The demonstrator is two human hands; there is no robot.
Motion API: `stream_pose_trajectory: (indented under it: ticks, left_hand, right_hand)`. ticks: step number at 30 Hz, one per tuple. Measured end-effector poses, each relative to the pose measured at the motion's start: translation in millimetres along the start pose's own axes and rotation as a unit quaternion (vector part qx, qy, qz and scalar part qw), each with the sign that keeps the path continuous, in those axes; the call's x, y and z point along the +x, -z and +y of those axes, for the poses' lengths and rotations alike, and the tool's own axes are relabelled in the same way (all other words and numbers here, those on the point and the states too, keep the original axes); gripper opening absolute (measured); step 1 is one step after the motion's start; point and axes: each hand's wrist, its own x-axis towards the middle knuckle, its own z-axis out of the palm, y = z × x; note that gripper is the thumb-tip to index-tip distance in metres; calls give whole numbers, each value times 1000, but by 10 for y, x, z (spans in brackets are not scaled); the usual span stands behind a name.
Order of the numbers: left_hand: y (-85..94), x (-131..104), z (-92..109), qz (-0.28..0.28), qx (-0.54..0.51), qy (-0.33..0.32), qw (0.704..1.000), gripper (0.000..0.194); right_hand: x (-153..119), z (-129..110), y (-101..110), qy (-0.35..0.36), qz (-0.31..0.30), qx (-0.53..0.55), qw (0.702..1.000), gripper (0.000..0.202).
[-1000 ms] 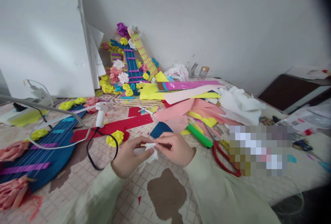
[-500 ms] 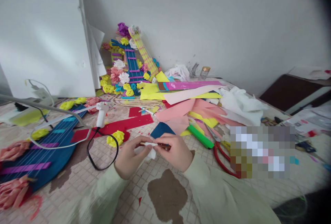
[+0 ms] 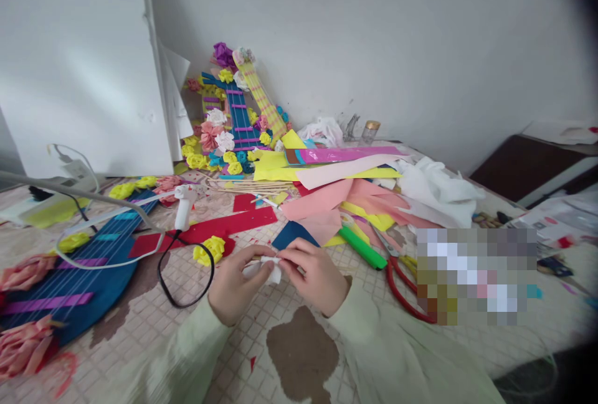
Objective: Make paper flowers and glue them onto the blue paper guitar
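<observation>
Near the middle of the table, my left hand (image 3: 239,284) pinches a small piece of white paper (image 3: 273,273), which hangs below the fingertips. The fingers of my right hand (image 3: 314,274) are closed at the paper's upper right edge, touching it. A thin stick lies partly hidden between the fingers. Just behind my hands is a dark blue paper piece (image 3: 295,234). A yellow paper flower (image 3: 209,251) lies left of my left hand, within a loop of black cable (image 3: 161,279).
A white glue gun (image 3: 185,206) stands behind left, beside a blue paper guitar (image 3: 100,267). Red-handled scissors (image 3: 406,292) and a green roll (image 3: 363,247) lie at right. Coloured paper strips and decorated guitars (image 3: 240,111) are at the back.
My right fingers have shifted slightly and now pinch at the paper's upper edge; the stick shows less between them. My left hand has hardly moved.
</observation>
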Motion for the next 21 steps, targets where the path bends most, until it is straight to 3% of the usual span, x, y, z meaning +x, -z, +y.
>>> stream_pose_trajectory:
  ticks: [21]
  left_hand:
    - [-21,53,-61,-22,-26,-23,999,17]
  right_hand:
    - [41,97,67,11,-58,25,998,21]
